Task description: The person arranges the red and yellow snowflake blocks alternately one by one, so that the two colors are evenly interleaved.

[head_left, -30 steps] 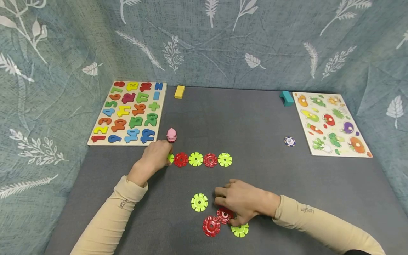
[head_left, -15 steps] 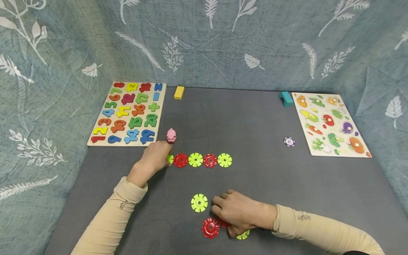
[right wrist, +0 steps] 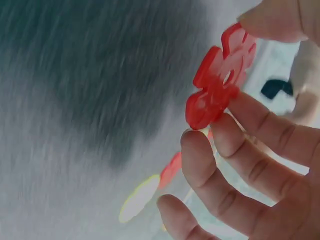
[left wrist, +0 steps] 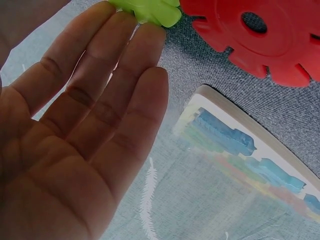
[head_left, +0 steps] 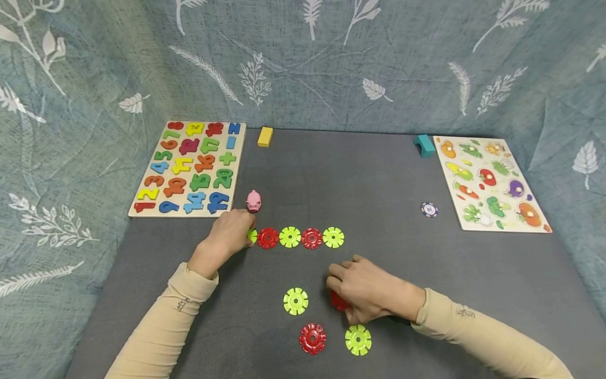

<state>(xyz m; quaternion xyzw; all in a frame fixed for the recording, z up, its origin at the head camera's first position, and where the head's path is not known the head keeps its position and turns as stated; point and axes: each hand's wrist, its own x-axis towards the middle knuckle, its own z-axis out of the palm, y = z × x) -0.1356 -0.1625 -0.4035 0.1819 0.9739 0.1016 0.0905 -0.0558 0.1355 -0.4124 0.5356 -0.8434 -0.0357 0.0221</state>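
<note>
My left hand (head_left: 226,234) holds the edge of a green notched interlocking disc (head_left: 253,236) at the left end of a row of alternating green and red discs; the hand hides part of it. A red disc (left wrist: 225,35) adjoins it in the left wrist view. My right hand (head_left: 366,287) pinches another red interlocking disc (right wrist: 212,92) between thumb and fingers, tilted over the table. Near that hand, a green disc (head_left: 295,301), a red disc (head_left: 312,338) and a second green disc (head_left: 358,340) lie apart.
A number puzzle board (head_left: 187,168) lies at the left, a vegetable puzzle board (head_left: 492,184) at the right. A pink toy pig (head_left: 253,201) stands just beyond my left hand. Farther off are a yellow block (head_left: 265,137), a teal arch block (head_left: 424,146) and a poker chip (head_left: 429,209).
My right hand has picked up the red disc from the loose group and moved away with it, uncovering the green disc at the right. The left hand has stayed in place.
</note>
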